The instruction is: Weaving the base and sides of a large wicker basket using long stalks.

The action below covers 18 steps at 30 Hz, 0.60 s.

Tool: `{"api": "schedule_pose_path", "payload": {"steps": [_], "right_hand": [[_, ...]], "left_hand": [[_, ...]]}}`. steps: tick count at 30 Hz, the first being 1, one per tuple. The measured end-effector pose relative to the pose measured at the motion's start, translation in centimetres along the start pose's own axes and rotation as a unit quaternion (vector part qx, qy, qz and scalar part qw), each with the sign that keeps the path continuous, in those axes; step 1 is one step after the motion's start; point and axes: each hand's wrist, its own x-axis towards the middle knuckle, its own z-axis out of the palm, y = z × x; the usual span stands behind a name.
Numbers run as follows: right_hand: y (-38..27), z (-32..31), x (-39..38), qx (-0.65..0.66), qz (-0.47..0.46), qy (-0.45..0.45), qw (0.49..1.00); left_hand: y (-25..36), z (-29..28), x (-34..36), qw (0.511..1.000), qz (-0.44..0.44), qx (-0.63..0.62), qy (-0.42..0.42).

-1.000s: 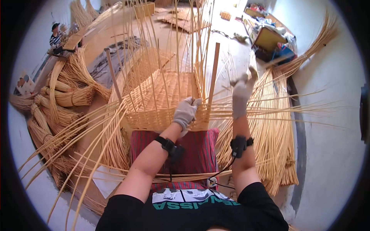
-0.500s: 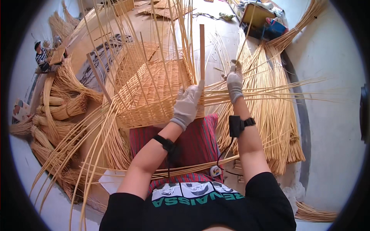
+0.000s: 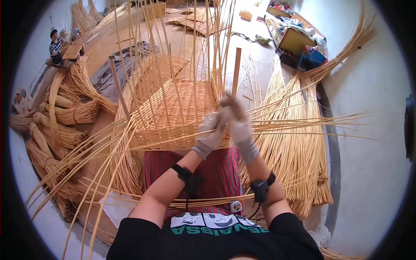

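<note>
A half-woven wicker basket lies across my lap, its upright willow stakes rising from the sides. My gloved left hand is closed at the near right corner of the rim, around a willow rod that runs along the near wall. Close beside it, almost touching, my gloved right hand is smeared by motion, so its grip does not show. A flat wooden stick stands at the right corner, and another wooden stick at the left one. Loose rod ends stick out rightward behind my right hand.
Long willow bundles cover the floor at the right, and tied bundles pile up at the left. Rods fan out from the left corner. A striped cloth covers my lap. Another person sits at the far left.
My right hand has swung down and left from the raised rod to the basket's corner beside my left hand. A rod now crosses the near wall. The view has shifted slightly.
</note>
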Motion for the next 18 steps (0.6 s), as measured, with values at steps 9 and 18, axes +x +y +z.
{"api": "schedule_pose_path", "payload": {"steps": [9,18], "right_hand": [[-0.5,-3.4,4.1,-0.555,0.167,-0.094,0.81],[5.5,-1.0,2.3,-0.648,0.047,0.097,0.754]], "left_hand": [[2.0,-8.2,3.7,0.98,-0.169,-0.101,0.023],[3.4,1.2,13.9,0.95,-0.103,0.255,-0.15]]}}
